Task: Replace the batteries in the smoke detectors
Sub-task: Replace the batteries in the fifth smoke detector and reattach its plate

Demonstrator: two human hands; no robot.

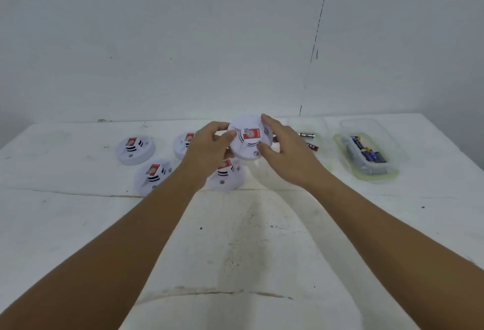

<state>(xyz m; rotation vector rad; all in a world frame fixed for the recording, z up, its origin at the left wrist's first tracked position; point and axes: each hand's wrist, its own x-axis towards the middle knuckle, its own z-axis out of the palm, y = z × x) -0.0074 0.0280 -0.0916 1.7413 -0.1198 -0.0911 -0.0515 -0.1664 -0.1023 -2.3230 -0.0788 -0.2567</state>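
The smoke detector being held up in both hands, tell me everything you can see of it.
The round white plastic smoke detector is held above the table, top face tilted toward the camera. It bears a red label, dark vent slots, small curved sound marks and a grey button near its lower edge. The left hand grips its left rim and the right hand its right rim, thumbs on the face. It looks closed.

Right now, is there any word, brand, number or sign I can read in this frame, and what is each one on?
None can be read.
Red label on the held smoke detector: a pale round mark, text blurred.
Red labels on the four smoke detectors on the table: too small to read.
Batteries in the clear tub: blue wrappers, print blurred.
Red-and-black battery and silver battery on the table: markings unreadable.
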